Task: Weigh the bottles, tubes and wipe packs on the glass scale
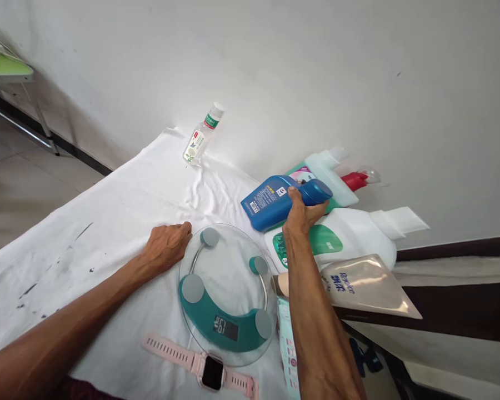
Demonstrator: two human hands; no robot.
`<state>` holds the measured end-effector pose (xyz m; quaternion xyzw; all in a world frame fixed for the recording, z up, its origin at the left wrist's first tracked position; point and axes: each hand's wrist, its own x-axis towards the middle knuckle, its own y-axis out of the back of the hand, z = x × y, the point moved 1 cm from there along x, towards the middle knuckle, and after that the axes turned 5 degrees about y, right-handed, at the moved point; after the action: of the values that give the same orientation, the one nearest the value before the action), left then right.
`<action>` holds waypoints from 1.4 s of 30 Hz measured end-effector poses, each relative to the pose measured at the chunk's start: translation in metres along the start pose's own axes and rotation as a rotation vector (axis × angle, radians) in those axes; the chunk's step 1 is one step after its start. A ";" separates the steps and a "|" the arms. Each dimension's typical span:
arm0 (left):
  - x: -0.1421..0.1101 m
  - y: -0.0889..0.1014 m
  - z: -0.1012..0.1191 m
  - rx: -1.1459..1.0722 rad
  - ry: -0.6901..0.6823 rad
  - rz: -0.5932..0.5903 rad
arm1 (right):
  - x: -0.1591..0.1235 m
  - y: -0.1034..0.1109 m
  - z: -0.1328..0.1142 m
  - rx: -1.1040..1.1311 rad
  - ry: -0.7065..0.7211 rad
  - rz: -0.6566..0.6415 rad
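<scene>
My right hand [300, 215] is closed around the neck end of a blue bottle [270, 201], its thumb on top and the other fingers partly hidden. The bottle is tilted, with its cap to the right, beside several other bottles. My left hand [169, 244] rests on the white cloth as a loose fist, knuckles at the left rim of a round glass scale [223, 333]; nothing shows in it. The scale has a teal band, grey round pads and a lit display. Just below it lies a pink-strapped smartwatch [212, 372], its screen dark.
A clear bottle [198, 141] with a white cap stands at the far corner. Right of the scale are a green bottle [344, 191], a white jug [350, 228], a beige Rejoice bottle [366, 283] and a pale packet [288, 344]. A wall rises behind the cloth-covered table [108, 222].
</scene>
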<state>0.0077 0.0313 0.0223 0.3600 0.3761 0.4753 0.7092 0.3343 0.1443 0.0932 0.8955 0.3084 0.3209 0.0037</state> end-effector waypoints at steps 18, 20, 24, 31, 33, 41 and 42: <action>-0.003 0.002 0.002 -0.073 -0.034 -0.005 | -0.060 -0.182 -0.096 -0.019 0.290 -0.458; -0.003 0.003 0.002 -0.086 -0.037 -0.013 | -0.064 -0.227 -0.095 -0.010 0.059 -0.502; -0.003 0.003 0.004 -0.103 -0.032 -0.031 | -0.067 -0.276 -0.098 -0.011 -0.152 -0.478; -0.002 -0.004 0.001 -0.100 -0.058 -0.011 | -0.068 -0.278 -0.101 0.055 -0.177 -0.436; -0.002 -0.005 0.000 -0.099 -0.062 -0.006 | -0.069 -0.259 -0.103 0.099 -0.158 -0.431; -0.004 -0.003 -0.002 -0.080 -0.061 0.034 | -0.077 -0.085 -0.115 0.306 -0.066 -0.529; -0.005 -0.003 -0.002 -0.075 -0.055 0.032 | -0.080 -0.059 -0.116 0.320 -0.060 -0.524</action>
<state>0.0054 0.0265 0.0200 0.3519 0.3327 0.4902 0.7247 0.1863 0.1251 0.1273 0.7837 0.5752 0.2299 -0.0458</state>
